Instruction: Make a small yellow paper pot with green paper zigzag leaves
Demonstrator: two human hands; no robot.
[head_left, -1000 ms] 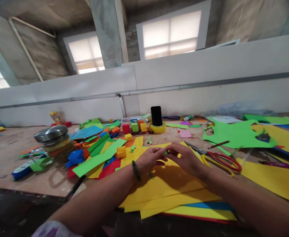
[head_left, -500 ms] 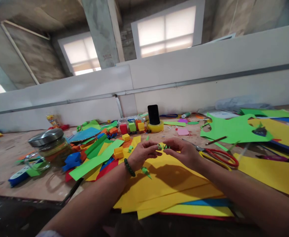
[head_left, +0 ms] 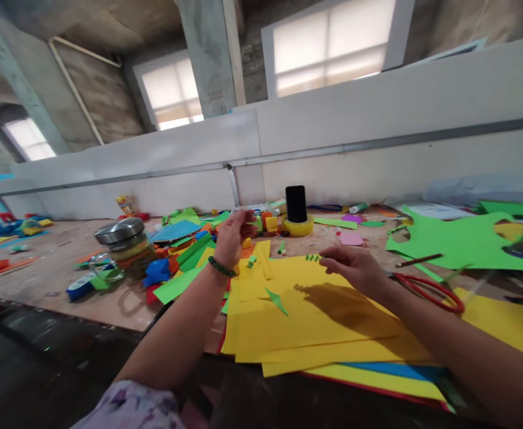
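Note:
My right hand (head_left: 353,267) pinches one end of a small zigzag-folded green paper strip (head_left: 312,258) above the yellow sheets (head_left: 252,325). My left hand (head_left: 232,239), with a dark green bead bracelet (head_left: 220,267) at the wrist, is raised over the back left of the sheets. Its fingers are partly spread and a little blurred, with nothing visible in them. Just behind it are small paper cubes, one of them yellow (head_left: 271,224). A pointed green paper piece (head_left: 278,302) and a small green scrap (head_left: 251,260) lie on the yellow sheets.
A glass jar with a metal lid (head_left: 124,244) stands at the left beside folded blue paper (head_left: 157,271). A phone (head_left: 296,204) stands upright in a yellow tape roll (head_left: 299,226). Red-handled scissors (head_left: 440,293), a pencil (head_left: 420,260) and a cut green sheet (head_left: 449,238) lie right.
My left hand has let go of the green strip and moved up and left toward the cubes. My right hand keeps the strip. The view has shifted left.

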